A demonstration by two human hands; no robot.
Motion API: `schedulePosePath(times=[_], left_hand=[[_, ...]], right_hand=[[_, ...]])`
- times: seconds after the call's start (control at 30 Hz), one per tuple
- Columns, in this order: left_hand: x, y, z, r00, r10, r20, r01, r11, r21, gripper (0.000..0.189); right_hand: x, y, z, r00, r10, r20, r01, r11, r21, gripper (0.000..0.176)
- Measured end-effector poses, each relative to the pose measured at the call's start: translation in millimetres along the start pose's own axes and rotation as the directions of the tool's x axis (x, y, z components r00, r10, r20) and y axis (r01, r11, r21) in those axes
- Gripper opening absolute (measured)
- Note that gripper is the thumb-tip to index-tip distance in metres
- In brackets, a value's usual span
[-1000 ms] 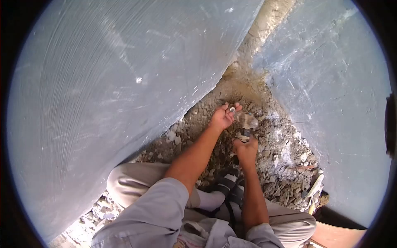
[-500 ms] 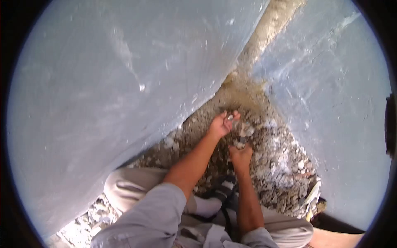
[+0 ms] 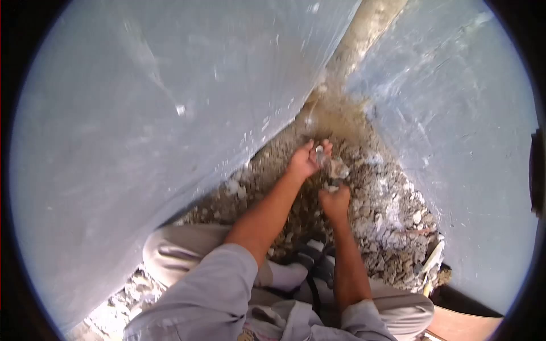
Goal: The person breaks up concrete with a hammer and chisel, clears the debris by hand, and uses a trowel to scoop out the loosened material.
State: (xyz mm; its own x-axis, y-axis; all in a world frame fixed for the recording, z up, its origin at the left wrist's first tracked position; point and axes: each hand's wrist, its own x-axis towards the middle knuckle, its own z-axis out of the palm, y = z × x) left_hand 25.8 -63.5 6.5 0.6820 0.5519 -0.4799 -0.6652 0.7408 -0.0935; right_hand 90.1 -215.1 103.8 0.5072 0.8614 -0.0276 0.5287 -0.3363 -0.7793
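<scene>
One blurred hammer [image 3: 340, 168] is clamped in the right hand [image 3: 335, 200]; one metal rod [image 3: 319, 150] sits gripped in the left hand [image 3: 303, 162], just beside it, toward the rubble ground's [image 3: 392, 256] narrowing far corner between two grey walls [image 3: 142, 153].

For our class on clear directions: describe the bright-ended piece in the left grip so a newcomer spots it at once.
Find the rubble between the big left grey slab and the right grey slab. Below where they draw close, the left grip holds a small piece. Its shiny, round end sets it apart from the dull, jagged rubble.
</scene>
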Motion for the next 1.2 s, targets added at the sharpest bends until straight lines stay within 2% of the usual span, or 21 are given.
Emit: schedulePosePath(times=[0.1, 0.13, 0.23, 0.27, 0.37, 0.4, 0.43, 0.5, 0.53, 0.63, 0.73, 0.8, 0.83, 0.87, 0.9, 0.93, 0.97, 1.03, 1.07, 1.1, 1.2], left_hand=[[7.8, 2.4, -1.3, 0.997, 0.022, -0.08, -0.021, 1.0, 0.009, 0.029], [0.1, 0.6, 9.3, 0.984, 0.078, -0.158, -0.064, 0.994, 0.087, 0.024], [-3.6, 1.1, 11.8, 0.994, 0.049, -0.103, -0.046, 0.998, 0.033, 0.02], [-7.9, 3.2, 14.9, 0.992, 0.053, -0.118, -0.05, 0.998, 0.027, 0.02], [-12.2, 0.9, 15.6, 0.988, 0.049, -0.144, -0.05, 0.999, -0.003, 0.022], [-10.2, 2.0, 13.4, 0.99, 0.043, -0.134, -0.045, 0.999, -0.013, 0.024], [-6.8, 1.9, 14.7, 0.993, 0.034, -0.116, -0.037, 0.999, -0.021, 0.025], [5.3, 6.3, 10.1, 0.994, 0.002, -0.106, -0.001, 1.0, 0.005, 0.029], [3.7, 2.1, 1.6, 0.993, -0.022, -0.118, 0.023, 1.0, 0.014, 0.03], [2.5, 1.0, -0.3, 0.996, -0.015, -0.088, 0.013, 1.0, -0.028, 0.032], [2.7, -0.7, 1.6, 0.996, 0.005, -0.091, -0.003, 1.0, 0.021, 0.029], [-8.8, 0.6, 12.1, 0.994, 0.008, -0.108, -0.008, 1.0, 0.001, 0.024], [-8.6, 1.5, 12.3, 0.994, 0.007, -0.113, -0.005, 1.0, 0.017, 0.024], [-6.8, 2.2, 11.8, 0.993, 0.007, -0.118, -0.004, 1.0, 0.03, 0.024], [-6.8, 2.3, 10.1, 0.993, 0.006, -0.121, -0.001, 0.999, 0.041, 0.023], [-8.5, 2.2, 11.9, 0.993, 0.015, -0.114, -0.008, 0.998, 0.062, 0.024], [-9.4, 3.5, 12.6, 0.992, 0.022, -0.124, -0.016, 0.998, 0.053, 0.025], [-10.7, 0.9, 17.0, 0.992, 0.026, -0.122, -0.02, 0.999, 0.048, 0.028], [13.0, 1.9, -12.9, 0.998, -0.046, -0.041, 0.047, 0.999, 0.013, 0.029], [11.9, 4.4, -7.1, 0.997, -0.044, -0.061, 0.047, 0.997, 0.065, 0.028], [2.1, 4.4, -0.8, 0.991, 0.0, -0.131, 0.021, 0.987, 0.158, 0.027]], right_hand=[[-4.0, -17.1, -9.0, 0.984, 0.159, 0.078, -0.177, 0.916, 0.361, 0.019], [6.7, -36.5, -23.3, 0.995, 0.097, 0.022, -0.098, 0.928, 0.359, 0.019], [10.1, -118.5, -97.0, 0.989, -0.032, -0.146, 0.075, 0.953, 0.295, 0.013], [13.4, -125.3, -110.2, 0.952, -0.081, -0.294, 0.21, 0.874, 0.439, 0.01], [17.5, -170.3, -123.5, 0.687, -0.448, -0.572, 0.685, 0.663, 0.303, 0.01], [15.6, -137.0, -102.2, 0.731, -0.206, -0.65, 0.588, 0.674, 0.447, 0.009], [11.7, -98.8, -74.5, 0.888, -0.131, -0.44, 0.332, 0.846, 0.417, 0.012], [4.8, -23.5, -18.8, 0.995, 0.05, 0.083, -0.043, 0.995, -0.092, 0.021], [6.8, 10.9, 3.4, 0.989, 0.105, 0.101, -0.107, 0.994, 0.015, 0.022], [-6.2, -30.2, -7.9, 0.967, 0.23, 0.108, -0.252, 0.928, 0.276, 0.02], [10.8, -87.2, -61.3, 0.998, 0.05, -0.046, -0.031, 0.94, 0.339, 0.018], [2.7, -149.1, -110.5, 0.975, 0.024, -0.22, 0.007, 0.99, 0.141, 0.015], [2.3, -164.6, -124.0, 0.914, -0.079, -0.398, 0.091, 0.996, 0.011, 0.008], [5.9, -164.1, -134.3, 0.81, -0.41, -0.419, 0.401, 0.909, -0.113, 0.003], [9.2, -160.5, -139.4, 0.603, -0.69, -0.399, 0.66, 0.713, -0.236, 0.007], [8.6, -139.2, -123.4, 0.7, -0.45, -0.554, 0.582, 0.809, 0.078, 0.009], [6.4, -98.2, -96.2, 0.769, -0.171, -0.616, 0.487, 0.781, 0.391, 0.011], [8.6, -26.9, -36.0, 0.992, -0.03, -0.121, 0.052, 0.981, 0.186, 0.017], [10.3, 7.1, -6.1, 0.989, 0.044, 0.14, -0.037, 0.998, -0.051, 0.022], [1.5, 23.8, 4.5, 0.986, 0.094, 0.136, -0.127, 0.958, 0.256, 0.018], [-3.3, -30.9, -10.2, 0.953, 0.281, 0.111, -0.295, 0.782, 0.55, 0.018]])
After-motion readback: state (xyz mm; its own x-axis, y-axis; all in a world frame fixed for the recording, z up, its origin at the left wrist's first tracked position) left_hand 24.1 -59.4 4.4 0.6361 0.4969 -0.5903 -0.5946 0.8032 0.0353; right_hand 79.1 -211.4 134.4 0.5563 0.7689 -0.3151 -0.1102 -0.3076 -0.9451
